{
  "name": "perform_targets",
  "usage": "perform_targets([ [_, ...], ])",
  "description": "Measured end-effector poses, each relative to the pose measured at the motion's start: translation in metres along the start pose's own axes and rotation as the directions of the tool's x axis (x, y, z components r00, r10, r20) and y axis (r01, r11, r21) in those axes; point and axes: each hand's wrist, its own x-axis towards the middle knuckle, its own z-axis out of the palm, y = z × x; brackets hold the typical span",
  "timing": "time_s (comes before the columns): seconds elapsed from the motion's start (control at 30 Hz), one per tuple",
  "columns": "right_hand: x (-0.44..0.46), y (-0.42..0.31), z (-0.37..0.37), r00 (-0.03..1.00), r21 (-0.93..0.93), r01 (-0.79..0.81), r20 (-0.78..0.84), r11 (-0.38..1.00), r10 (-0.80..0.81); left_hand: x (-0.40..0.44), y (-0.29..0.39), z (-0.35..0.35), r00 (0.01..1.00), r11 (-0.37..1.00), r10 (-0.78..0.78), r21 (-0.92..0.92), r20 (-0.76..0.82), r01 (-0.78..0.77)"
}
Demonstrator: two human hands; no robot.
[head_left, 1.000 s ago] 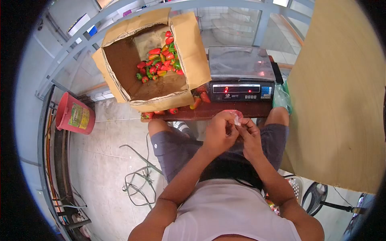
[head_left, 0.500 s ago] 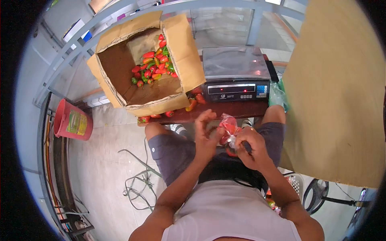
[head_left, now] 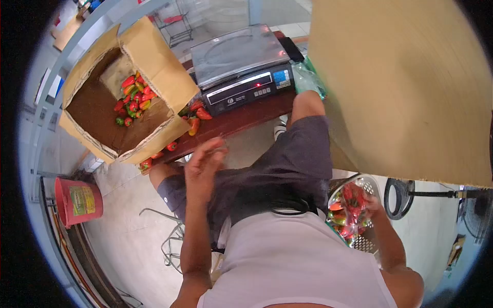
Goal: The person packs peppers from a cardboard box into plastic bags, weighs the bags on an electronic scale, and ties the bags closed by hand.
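My right hand [head_left: 374,206] is down at the white perforated basket [head_left: 379,187] on my right, its fingers on a clear plastic bag of red peppers [head_left: 353,199]. Other bagged peppers [head_left: 339,218] in red, orange and green lie in that basket. My left hand [head_left: 204,163] hovers above my left thigh, fingers loosely bent and apart, with nothing visible in it; motion smears it slightly. Nearest to it are loose peppers [head_left: 193,126] on the dark red bench [head_left: 236,124]. Several red and green peppers [head_left: 134,100] lie inside an open cardboard box [head_left: 169,66].
A digital scale [head_left: 246,72] stands on the bench beside the box, with a green-tinted plastic bag [head_left: 309,79] at its right. A large cardboard sheet [head_left: 405,92] rises on my right. On the floor at left are a red bucket [head_left: 79,203] and tangled strapping [head_left: 172,246].
My right hand has carried the bag of peppers from above my lap to the basket at right. My left hand has let go of it and stays over my lap. The view has turned right.
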Motion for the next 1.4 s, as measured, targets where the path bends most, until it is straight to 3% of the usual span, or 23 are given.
perform_targets([
  [0.03, -0.019, 0.001, -0.010, 0.996, -0.021, -0.081, -0.049, 0.996, 0.080, 0.000, -0.009, -0.011, 0.998, 0.999, -0.017, 0.031, -0.054, 0.019],
  [0.1, -0.043, 0.021, -0.055, 0.910, -0.209, -0.231, -0.393, 0.950, 0.135, -0.001, -0.027, -0.028, 0.989, 0.996, -0.084, -0.041, -0.124, 0.080],
  [0.17, -0.051, 0.031, -0.055, 0.753, -0.277, -0.372, -0.649, 0.886, 0.114, -0.001, -0.046, -0.037, 0.980, 0.992, -0.115, -0.065, -0.163, 0.106],
  [0.2, -0.049, 0.027, -0.050, 0.728, -0.462, -0.453, -0.685, 0.762, 0.018, 0.000, -0.052, -0.037, 0.979, 0.993, -0.112, -0.046, -0.168, 0.106],
  [0.23, -0.047, 0.023, -0.045, 0.696, -0.596, -0.545, -0.714, 0.590, -0.077, 0.001, -0.056, -0.037, 0.979, 0.994, -0.107, -0.027, -0.176, 0.104],
  [0.27, -0.040, 0.014, -0.039, 0.763, -0.787, -0.573, -0.614, 0.229, -0.203, 0.002, -0.059, -0.036, 0.979, 0.995, -0.100, 0.000, -0.176, 0.101],
  [0.3, -0.031, 0.006, -0.028, 0.837, -0.831, -0.529, -0.477, -0.172, -0.269, 0.003, -0.057, -0.031, 0.980, 0.994, -0.096, 0.031, -0.175, 0.102],
  [0.33, -0.012, -0.009, -0.001, 0.812, -0.756, -0.576, -0.485, -0.309, -0.325, 0.005, -0.056, -0.026, 0.981, 0.992, -0.093, 0.065, -0.169, 0.106],
  [0.4, 0.044, -0.036, 0.013, 0.853, -0.953, -0.247, -0.129, -0.173, -0.506, 0.014, -0.056, -0.016, 0.981, 0.983, -0.111, 0.124, -0.160, 0.132],
  [0.43, 0.079, -0.052, 0.024, 0.764, -0.990, -0.051, -0.123, 0.132, -0.634, 0.020, -0.057, -0.009, 0.980, 0.978, -0.120, 0.149, -0.156, 0.144],
  [0.5, 0.152, -0.100, 0.054, 0.612, -0.958, 0.168, -0.085, 0.234, -0.786, 0.031, -0.064, 0.003, 0.991, 0.979, -0.076, 0.179, -0.109, 0.095],
  [0.53, 0.186, -0.124, 0.066, 0.562, -0.949, 0.195, -0.098, 0.246, -0.821, 0.035, -0.067, 0.007, 0.994, 0.970, -0.071, 0.227, -0.082, 0.088],
  [0.6, 0.254, -0.168, 0.063, 0.711, -0.839, 0.262, -0.167, 0.478, -0.683, 0.041, -0.077, 0.010, 0.999, 0.929, -0.023, 0.368, -0.029, 0.032],
  [0.67, 0.321, -0.192, 0.042, 0.785, -0.814, 0.333, -0.041, 0.476, -0.618, 0.039, -0.073, 0.013, 0.999, 0.901, -0.032, 0.432, -0.021, 0.038],
  [0.73, 0.372, -0.197, 0.003, 0.667, -0.989, 0.150, 0.099, 0.003, -0.738, 0.037, -0.065, 0.015, 0.994, 0.873, -0.099, 0.476, -0.047, 0.110],
  [0.77, 0.387, -0.201, -0.007, 0.617, -0.971, 0.019, 0.199, -0.238, -0.761, 0.037, -0.074, 0.010, 0.993, 0.873, -0.108, 0.472, -0.056, 0.122],
  [0.87, 0.390, -0.197, 0.006, 0.746, -0.851, -0.390, -0.068, -0.352, -0.662, 0.038, -0.102, -0.006, 0.990, 0.874, -0.128, 0.465, -0.062, 0.142],
  [0.97, 0.362, -0.195, 0.044, 0.695, -0.937, -0.281, -0.051, -0.206, -0.717, 0.042, -0.108, -0.005, 0.990, 0.873, -0.132, 0.469, -0.043, 0.137],
  [1.1, 0.370, -0.189, 0.041, 0.573, -0.971, -0.188, 0.015, -0.149, -0.819, 0.062, -0.098, 0.014, 0.997, 0.879, -0.079, 0.470, -0.016, 0.077],
  [1.27, 0.346, -0.191, 0.051, 0.417, -0.998, 0.067, 0.044, -0.018, -0.908, 0.078, -0.064, 0.033, 0.999, 0.858, -0.013, 0.513, 0.029, -0.003],
  [1.37, 0.293, -0.198, 0.112, 0.422, -0.994, 0.109, 0.020, 0.029, -0.906, 0.079, -0.065, 0.036, 0.998, 0.862, -0.007, 0.507, 0.056, -0.022],
  [1.4, 0.296, -0.199, 0.109, 0.405, -0.995, 0.103, 0.056, -0.015, -0.913, 0.078, -0.067, 0.037, 0.998, 0.870, -0.009, 0.492, 0.063, -0.023],
])
